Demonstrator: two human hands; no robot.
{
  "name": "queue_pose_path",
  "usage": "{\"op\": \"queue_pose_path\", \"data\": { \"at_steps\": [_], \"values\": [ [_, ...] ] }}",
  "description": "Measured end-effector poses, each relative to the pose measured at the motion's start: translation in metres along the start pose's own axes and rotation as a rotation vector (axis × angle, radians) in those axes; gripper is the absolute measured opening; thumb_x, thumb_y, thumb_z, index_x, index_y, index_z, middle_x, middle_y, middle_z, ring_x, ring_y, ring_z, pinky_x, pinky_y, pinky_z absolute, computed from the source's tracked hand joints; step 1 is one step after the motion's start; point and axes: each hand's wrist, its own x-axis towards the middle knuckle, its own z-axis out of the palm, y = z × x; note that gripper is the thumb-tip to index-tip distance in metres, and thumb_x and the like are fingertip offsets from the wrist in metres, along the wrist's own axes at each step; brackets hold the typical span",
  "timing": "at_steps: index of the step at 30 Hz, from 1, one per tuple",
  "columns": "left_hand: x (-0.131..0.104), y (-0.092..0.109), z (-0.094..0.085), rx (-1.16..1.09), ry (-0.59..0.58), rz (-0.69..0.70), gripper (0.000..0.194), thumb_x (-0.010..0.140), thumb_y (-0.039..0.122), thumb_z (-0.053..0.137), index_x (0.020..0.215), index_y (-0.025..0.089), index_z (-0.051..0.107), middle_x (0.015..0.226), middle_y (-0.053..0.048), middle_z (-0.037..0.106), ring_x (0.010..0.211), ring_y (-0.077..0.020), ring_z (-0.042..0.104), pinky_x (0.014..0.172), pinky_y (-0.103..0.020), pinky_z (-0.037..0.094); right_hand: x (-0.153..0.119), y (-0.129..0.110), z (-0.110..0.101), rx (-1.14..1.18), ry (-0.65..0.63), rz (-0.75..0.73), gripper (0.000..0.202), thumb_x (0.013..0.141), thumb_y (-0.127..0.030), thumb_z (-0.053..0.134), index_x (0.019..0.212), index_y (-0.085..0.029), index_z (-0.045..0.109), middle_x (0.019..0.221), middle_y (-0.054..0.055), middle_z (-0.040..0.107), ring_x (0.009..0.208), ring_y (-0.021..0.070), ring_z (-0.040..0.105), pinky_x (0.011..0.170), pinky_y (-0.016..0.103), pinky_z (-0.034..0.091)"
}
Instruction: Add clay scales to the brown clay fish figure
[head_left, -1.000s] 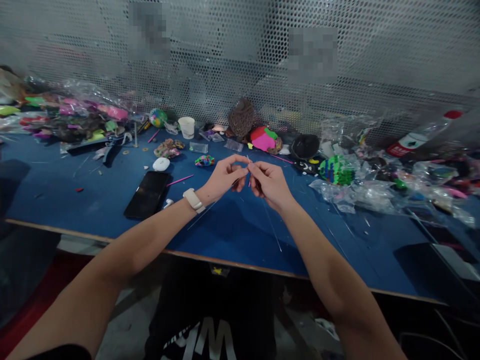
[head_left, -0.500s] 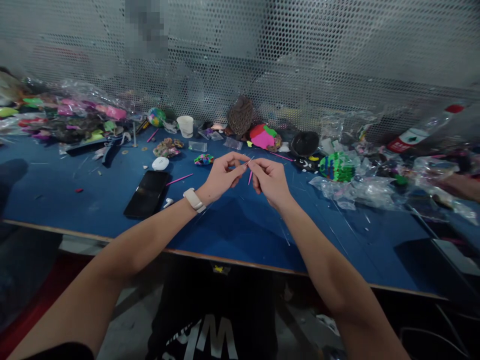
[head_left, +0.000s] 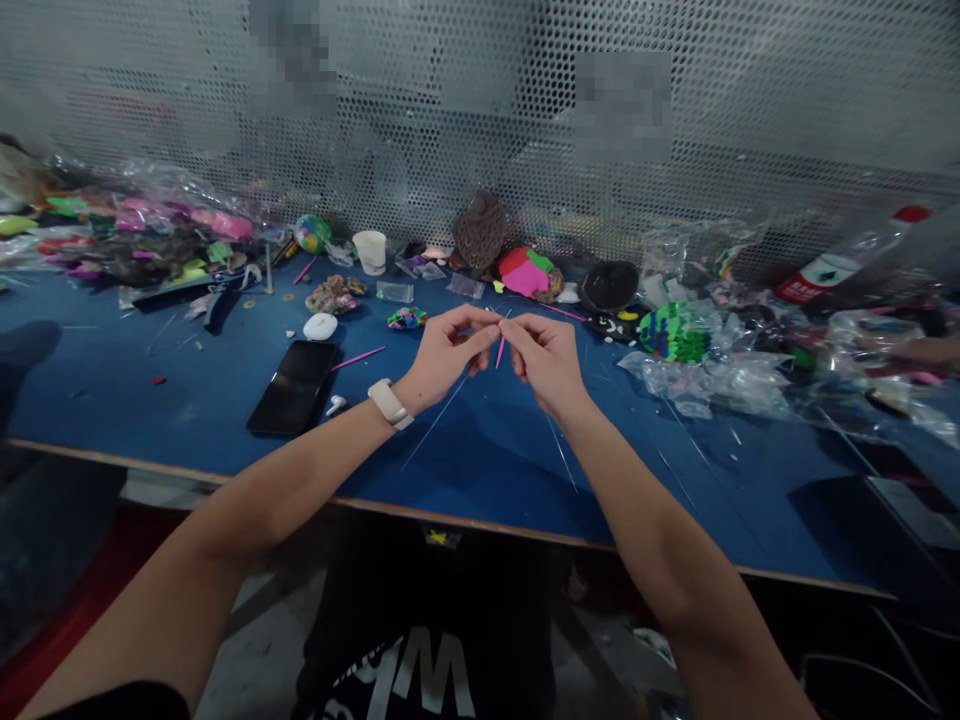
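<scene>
Over the blue table, my left hand (head_left: 456,350) and my right hand (head_left: 546,362) meet with thumbs and forefingers pinched together. A thin clear strand (head_left: 434,426) slants down toward the table edge from beneath my left hand, and a short pale bit of strand shows at the fingertips. Another fine strand (head_left: 562,455) comes out below my right hand. Fingers hide most of what is pinched. Between the hands, a purple stick (head_left: 500,352) shows beneath the fingertips; whether it is touched I cannot tell. A small multicoloured lump (head_left: 407,318) lies just left of my left hand.
A black phone (head_left: 294,388), a white earbud case (head_left: 320,326) and an earbud (head_left: 337,404) lie left. Behind stand a paper cup (head_left: 370,252) and colourful clay pieces (head_left: 527,272). Plastic wrap (head_left: 709,378) and a bottle (head_left: 847,262) are right, near another person's hand (head_left: 930,355).
My hands stay nearly in place, their fingertips now closer together. The strand below my left hand shows more plainly. The other person's hand at right has shifted slightly.
</scene>
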Motion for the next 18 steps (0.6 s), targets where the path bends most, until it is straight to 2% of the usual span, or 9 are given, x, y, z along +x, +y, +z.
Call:
{"op": "queue_pose_path", "data": {
  "at_steps": [5,12,18],
  "values": [
    [0.0,0.003,0.001,0.031,0.001,0.021,0.048,0.091,0.061,0.093,0.103,0.018,0.076,0.062,0.007,0.062,0.044,-0.0054,0.055,0.041,-0.021,0.039,-0.001,-0.001,0.0,-0.005,0.003,-0.049,0.056,0.09,-0.073,0.086,0.069,-0.023,0.071,0.049,-0.004,0.054,0.045,0.0097,0.042,0.042,0.025,0.027],
    [0.002,0.004,-0.001,-0.055,0.0,-0.027,0.053,0.085,0.059,0.097,0.108,0.018,0.074,0.063,0.01,0.059,0.038,-0.006,0.055,0.035,-0.021,0.039,0.001,-0.005,-0.009,-0.07,-0.133,-0.056,0.052,0.094,-0.073,0.084,0.092,-0.022,0.082,0.049,-0.005,0.056,0.042,0.0103,0.045,0.041,0.025,0.032],
    [0.002,0.007,-0.003,-0.038,-0.032,-0.029,0.049,0.085,0.059,0.096,0.104,0.02,0.073,0.067,0.01,0.06,0.039,-0.0057,0.057,0.036,-0.021,0.043,0.001,-0.008,-0.011,-0.095,-0.154,-0.104,0.044,0.095,-0.065,0.084,0.087,-0.022,0.082,0.06,-0.002,0.068,0.041,0.0093,0.049,0.043,0.027,0.037]
  ]
}}
